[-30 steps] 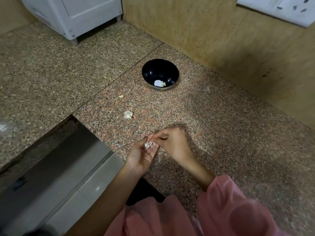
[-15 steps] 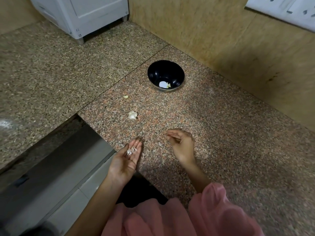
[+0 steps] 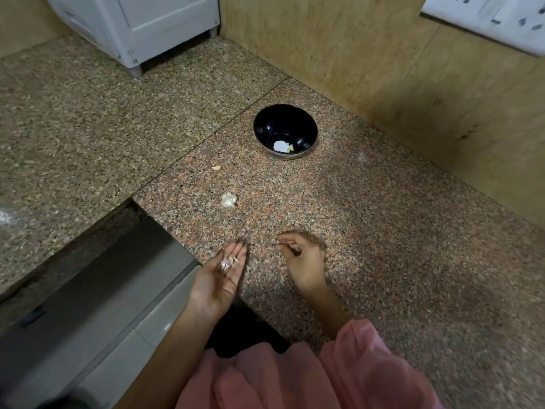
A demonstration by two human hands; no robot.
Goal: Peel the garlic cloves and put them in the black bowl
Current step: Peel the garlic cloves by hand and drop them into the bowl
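Left hand flat under peels, right hand curled, contents unclear; garlic chunk short of black bowl.

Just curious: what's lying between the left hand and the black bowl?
Head view: a white garlic piece and a small clove, both slightly left of the line.

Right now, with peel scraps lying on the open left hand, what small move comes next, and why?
Probably tip the left hand to shed the peel scraps: they lie loose on its straight fingers, and an unpeeled clove waits on the counter. Whether the right hand pinches anything, I cannot tell.
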